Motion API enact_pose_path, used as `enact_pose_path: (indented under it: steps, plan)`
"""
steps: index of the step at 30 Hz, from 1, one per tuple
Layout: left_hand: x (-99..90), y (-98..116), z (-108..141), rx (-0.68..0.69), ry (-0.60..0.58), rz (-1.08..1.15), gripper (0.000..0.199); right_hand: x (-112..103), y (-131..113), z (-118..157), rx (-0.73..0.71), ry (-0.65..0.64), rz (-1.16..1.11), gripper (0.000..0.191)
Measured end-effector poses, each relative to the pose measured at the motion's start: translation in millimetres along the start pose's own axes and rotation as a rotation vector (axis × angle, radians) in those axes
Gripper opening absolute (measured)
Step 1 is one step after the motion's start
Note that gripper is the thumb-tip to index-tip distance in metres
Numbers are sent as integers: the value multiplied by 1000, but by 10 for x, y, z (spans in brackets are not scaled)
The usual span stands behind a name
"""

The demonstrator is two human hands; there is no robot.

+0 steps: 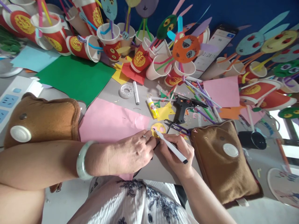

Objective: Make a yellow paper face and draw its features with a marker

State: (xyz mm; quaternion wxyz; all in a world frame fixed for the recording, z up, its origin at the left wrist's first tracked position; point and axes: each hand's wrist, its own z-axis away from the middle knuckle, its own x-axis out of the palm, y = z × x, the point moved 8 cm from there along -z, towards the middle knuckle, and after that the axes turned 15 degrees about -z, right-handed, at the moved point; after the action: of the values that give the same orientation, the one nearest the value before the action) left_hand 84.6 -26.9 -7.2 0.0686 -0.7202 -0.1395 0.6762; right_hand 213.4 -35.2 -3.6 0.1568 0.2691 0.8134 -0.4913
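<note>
A small yellow paper disc [158, 127] with dark marks and pink patches lies at the table's near side. My left hand [132, 152], with a ring and a pale bangle, has its fingers closed at the disc's left edge. In my right hand [178, 152] is a white marker pen [171, 147], its tip touching the disc and its black end towards me. Under my left hand spreads a sheet of pink paper [109, 119]. Just beyond the disc sits a yellow glue tube [152, 108], and purple-handled scissors [178, 128] lie to its right.
A black glue gun [181, 109] rests beyond the scissors. Brown plush cushions [50, 116] flank my arms. Farther back are green paper [77, 76], a tape roll [126, 91], a capped marker [135, 93], a phone [213, 51] and several paper cups [90, 48] with paper figures.
</note>
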Motion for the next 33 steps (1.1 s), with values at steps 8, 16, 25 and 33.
enact_pose_path:
  steps: [8,16,25,33]
  plan:
    - [40,0,-4,-11,-6,29,45,-33,26,30,21,17,3,15]
    - [21,-9,-9,-8,-20,36,49,-52,40,39,28,27,73,10]
    - [18,-12,-16,0,-29,53,42,-200,23,24,38,140,87,11]
    - [73,19,-19,11,-36,62,33,-226,71,50,65,157,76,12]
